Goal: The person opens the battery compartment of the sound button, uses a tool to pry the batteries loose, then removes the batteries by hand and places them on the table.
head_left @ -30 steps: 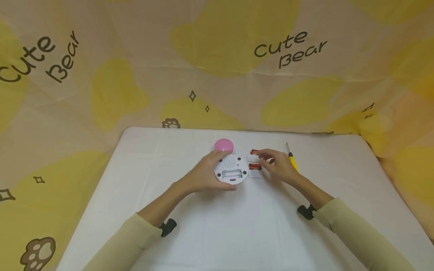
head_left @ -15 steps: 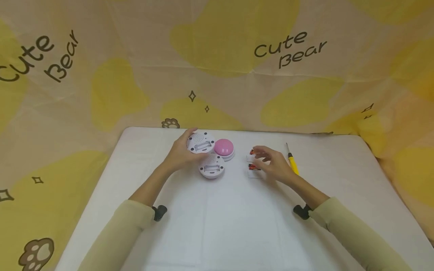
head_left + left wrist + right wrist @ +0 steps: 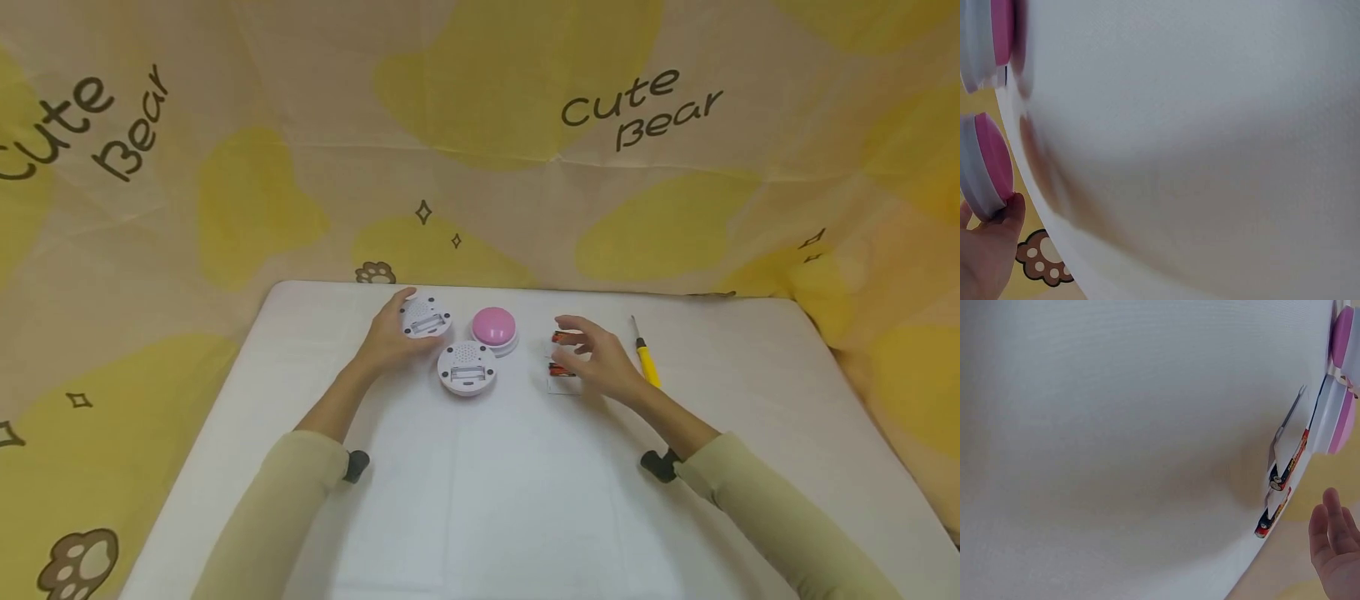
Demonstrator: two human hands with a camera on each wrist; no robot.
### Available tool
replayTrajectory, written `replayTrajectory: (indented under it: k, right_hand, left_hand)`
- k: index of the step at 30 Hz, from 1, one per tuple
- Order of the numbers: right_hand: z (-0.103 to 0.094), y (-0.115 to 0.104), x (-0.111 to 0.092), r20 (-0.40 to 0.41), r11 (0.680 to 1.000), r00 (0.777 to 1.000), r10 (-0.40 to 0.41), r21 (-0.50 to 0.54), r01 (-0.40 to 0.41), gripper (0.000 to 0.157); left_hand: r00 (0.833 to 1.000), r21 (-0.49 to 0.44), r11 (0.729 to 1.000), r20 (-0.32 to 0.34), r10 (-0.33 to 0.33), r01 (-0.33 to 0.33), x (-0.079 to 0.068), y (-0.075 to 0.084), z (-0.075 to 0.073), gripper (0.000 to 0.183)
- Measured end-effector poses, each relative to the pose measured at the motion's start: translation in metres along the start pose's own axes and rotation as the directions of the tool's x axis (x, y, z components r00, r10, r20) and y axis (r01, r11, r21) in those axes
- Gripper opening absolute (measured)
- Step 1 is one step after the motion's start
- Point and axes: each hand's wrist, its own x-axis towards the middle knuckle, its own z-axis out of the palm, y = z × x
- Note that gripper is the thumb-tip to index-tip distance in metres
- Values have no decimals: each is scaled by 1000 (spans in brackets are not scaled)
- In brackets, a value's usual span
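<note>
My left hand (image 3: pixel 385 340) grips a round push-button unit (image 3: pixel 426 318) by its rim, thumb on the near side. The unit is upside down, its two-slot battery compartment uncovered; its pink dome (image 3: pixel 996 153) faces down in the left wrist view. Another upturned push-button unit (image 3: pixel 467 368) lies beside it, compartment bare. Behind that, a third push-button unit (image 3: pixel 494 326) stands pink dome up. My right hand (image 3: pixel 603 360) hovers with fingers loosely extended, holding nothing. Near its fingertips lie red-and-black batteries (image 3: pixel 562 370), partly hidden, seen apart from the hand (image 3: pixel 1338 547) in the right wrist view.
White rectangular pieces (image 3: pixel 561 387) lie by the batteries. A yellow-handled screwdriver (image 3: pixel 647 363) is to the right of my right hand. A white table (image 3: pixel 480 508) spreads in front, with a yellow patterned cloth (image 3: pixel 480 125) hanging behind its far edge.
My left hand has carried the upturned push-button unit left and back, away from the other units, lowering it at the far left. The right hand has stayed near the batteries, shifting slightly.
</note>
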Motion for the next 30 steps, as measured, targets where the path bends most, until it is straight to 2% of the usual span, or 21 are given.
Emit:
replayTrajectory:
  k: [7,14,24,30]
  right_hand:
    - [-3,-36,-2,12,1000,1000,17,11,-17,50]
    - [2,4,5,16,1000,1000,12,9,-12,53]
    - [5,-10,3,11,999,999,39,15,-39,51]
    - [4,-2,2,4,1000,1000,29,-10,-28,51]
  left_hand:
    - [1000,-7,1000,-6,-10,10,2,-7,1,101]
    - [1000,24,1000,-4,-12,13,4,-13,2,104]
    - [999,23,999,18,-32,32,3,-19,2,104]
    - [998,52,998,53,-30,27,2,-17,0,106]
